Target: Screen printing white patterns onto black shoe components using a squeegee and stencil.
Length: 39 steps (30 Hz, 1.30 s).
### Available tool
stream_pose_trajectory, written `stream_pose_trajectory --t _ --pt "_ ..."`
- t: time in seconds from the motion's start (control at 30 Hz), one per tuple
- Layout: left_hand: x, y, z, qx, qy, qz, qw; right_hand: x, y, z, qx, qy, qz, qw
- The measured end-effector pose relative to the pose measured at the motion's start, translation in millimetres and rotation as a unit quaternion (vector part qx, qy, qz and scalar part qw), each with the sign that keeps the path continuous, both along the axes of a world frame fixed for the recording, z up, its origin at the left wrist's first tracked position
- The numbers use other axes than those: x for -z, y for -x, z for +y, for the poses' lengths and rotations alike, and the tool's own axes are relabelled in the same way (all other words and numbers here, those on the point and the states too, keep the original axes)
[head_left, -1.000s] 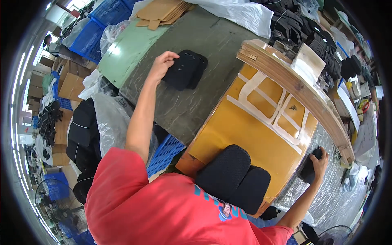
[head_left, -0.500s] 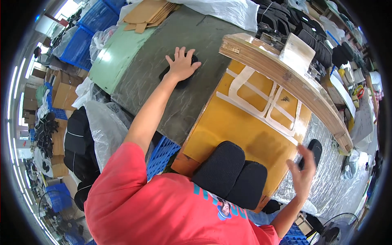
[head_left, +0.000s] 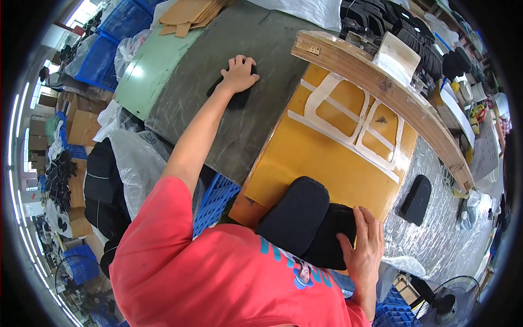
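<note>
My left hand (head_left: pixel 238 75) rests on black rounded pads (head_left: pixel 237 102) on the grey tabletop, its fingers spread and slightly bent over them. Close to my body, two larger groups of black fabric pads with rounded ends lie side by side on the yellow board (head_left: pixel 272 183): a left pad (head_left: pixel 297 215) and a right pad (head_left: pixel 331 234). My right hand (head_left: pixel 364 240) touches the right pad's outer edge, thumb and fingers apart. The undersides of both hands are hidden. A single black pad (head_left: pixel 417 200) lies apart on the plastic-covered surface to the right.
White frame-shaped strips (head_left: pixel 338 109) lie on the yellow board. A curved wooden beam (head_left: pixel 376 82) arches over its far side. Brown cardboard pieces (head_left: pixel 190 15) and stacked black pads (head_left: pixel 362 19) are at the back. Blue crates (head_left: pixel 98 60) stand left, a fan (head_left: pixel 447 302) lower right.
My right hand has moved left and nearer, from beside the single pad to the right pad's edge. My left hand's fingers have bent more over the pads under them.
</note>
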<state>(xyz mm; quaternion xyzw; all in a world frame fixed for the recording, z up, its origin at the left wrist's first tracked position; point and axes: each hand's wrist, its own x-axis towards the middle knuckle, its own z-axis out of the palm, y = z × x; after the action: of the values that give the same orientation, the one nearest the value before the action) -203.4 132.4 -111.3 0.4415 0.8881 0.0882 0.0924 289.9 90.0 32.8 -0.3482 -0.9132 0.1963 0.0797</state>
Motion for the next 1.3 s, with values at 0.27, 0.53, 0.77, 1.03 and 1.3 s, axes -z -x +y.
stream_pose_trajectory --t 0.27,0.53,0.77,1.03,1.3 --pt "3.8 -9.4 4.2 0.018 -0.02 0.035 0.999 8.4 -9.3 25.6 -0.012 0.081 0.069 0.994" --pt "-4.9 -24.6 -2.3 0.06 -0.095 0.124 0.986 105.1 28.9 237.9 0.081 -0.078 0.176 0.978" --pt "-116.7 -159.5 -63.9 0.317 -0.104 -0.231 0.914 151.8 45.4 276.1 0.085 -0.245 0.195 0.946" --pt "-120.0 -239.3 -124.7 0.338 -0.045 -0.278 0.898 134.3 72.8 216.7 0.067 -0.102 0.055 0.991" --pt "-122.8 -248.9 -127.3 0.364 -0.099 -0.201 0.904 130.6 74.1 205.7 0.091 -0.114 0.054 0.988"
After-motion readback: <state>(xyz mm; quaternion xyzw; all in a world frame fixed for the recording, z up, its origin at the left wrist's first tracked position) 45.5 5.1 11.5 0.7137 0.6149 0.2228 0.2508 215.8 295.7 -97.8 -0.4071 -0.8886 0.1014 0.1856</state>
